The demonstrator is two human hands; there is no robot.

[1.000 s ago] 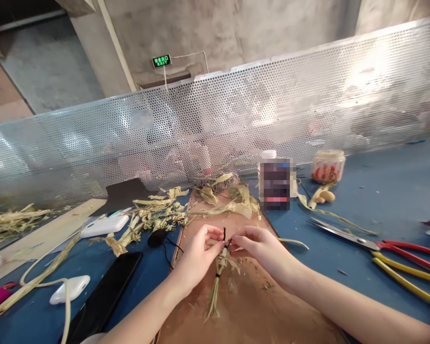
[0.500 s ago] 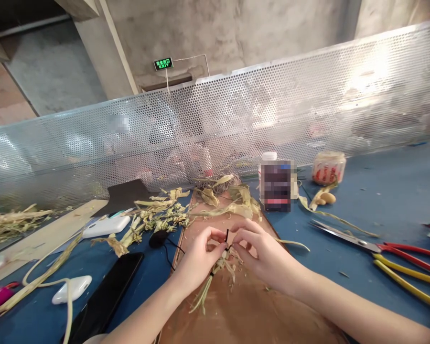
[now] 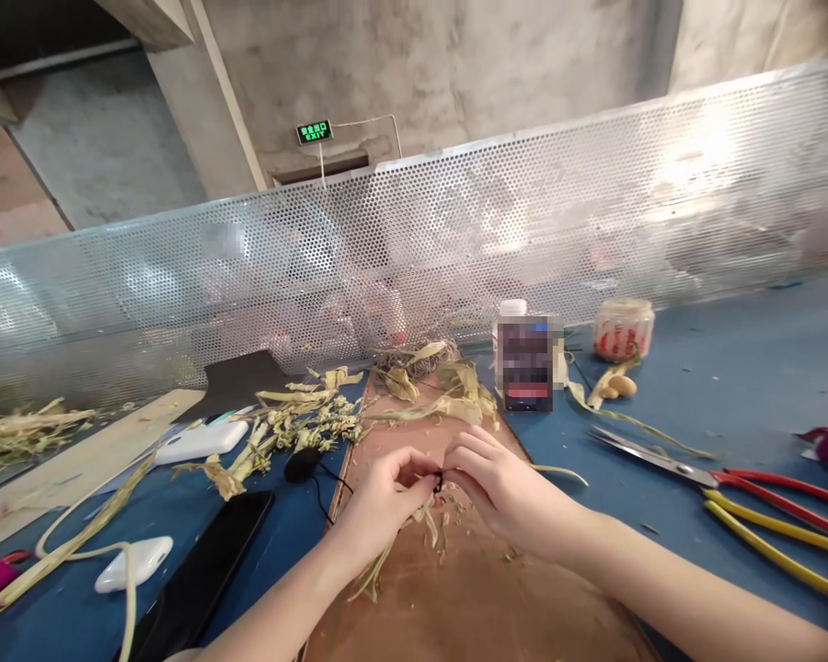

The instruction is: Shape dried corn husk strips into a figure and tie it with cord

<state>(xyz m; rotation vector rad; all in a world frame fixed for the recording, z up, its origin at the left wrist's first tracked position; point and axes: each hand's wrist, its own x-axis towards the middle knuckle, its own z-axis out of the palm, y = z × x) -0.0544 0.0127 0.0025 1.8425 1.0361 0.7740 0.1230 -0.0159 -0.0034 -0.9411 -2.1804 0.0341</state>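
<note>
Over the brown board, my left hand (image 3: 393,492) and my right hand (image 3: 497,483) meet, thumbs and fingertips pinched together. Between them is a small dark piece of black cord (image 3: 438,481), partly covered by the fingers. A small bundle of dried leaf strips (image 3: 373,575) hangs below my left hand, its loose ends pointing down and left; the left fingers close at its upper end. My right fingertips grip the black cord. How the cord runs around the bundle is hidden.
The brown board (image 3: 497,588) lies on a blue table. Dried husks (image 3: 455,405) lie at its far end. To the left are a black phone (image 3: 213,570), a black spool (image 3: 302,465) and white cases. Scissors (image 3: 690,471), a jar (image 3: 623,329) and a bottle are on the right.
The upright black cord end seen between my fingers has gone down among the fingertips. My right hand has moved slightly closer to my left, and the bundle is more covered by the left hand.
</note>
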